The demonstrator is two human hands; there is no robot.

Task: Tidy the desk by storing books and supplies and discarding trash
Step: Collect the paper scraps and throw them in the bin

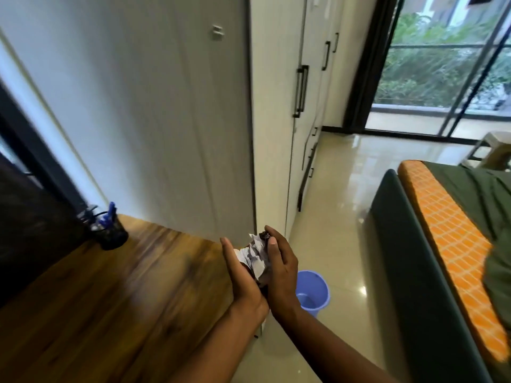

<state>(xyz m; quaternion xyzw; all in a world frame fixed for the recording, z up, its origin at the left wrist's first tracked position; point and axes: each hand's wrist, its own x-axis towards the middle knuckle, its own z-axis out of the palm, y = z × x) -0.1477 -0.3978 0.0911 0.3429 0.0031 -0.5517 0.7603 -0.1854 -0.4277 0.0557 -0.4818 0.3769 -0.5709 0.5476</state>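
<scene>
Low in the middle of the frame, two hands meet around a wad of crumpled paper (pixel 255 257). The left hand (pixel 243 275) lies under and beside the wad with its fingers fairly straight, cupping it from the left. The right hand (pixel 280 269) closes on it from the right, thumb pressed on top and fingers curled behind. Something dark sits at the top of the wad, too blurred to name. The hands hover just past the right edge of the wooden desk (pixel 116 294), which fills the lower left of the frame; that edge runs down under the left wrist.

Just right of and below the hands, a blue bin (pixel 315 293) stands on the glossy tiled floor (pixel 340 217), its mouth open and partly hidden by the right wrist. The bin is near the desk's corner.

At the left of the frame, toward the desk's far edge, a dark mesh pen holder (pixel 112 234) stands upright with blue pens in it, well apart from the hands. Behind the desk a pale wardrobe (pixel 171 120) rises, and its side edge drops to the desk's far right corner, just above the wad. More cupboard doors with black handles run back along the centre.

On the right, a bed (pixel 448 239) with a green cover and an orange patterned strip reaches the lower right corner. Between its dark frame and the cupboards, a lane of bare floor leads up to a glass door (pixel 442 64) at the upper right.
</scene>
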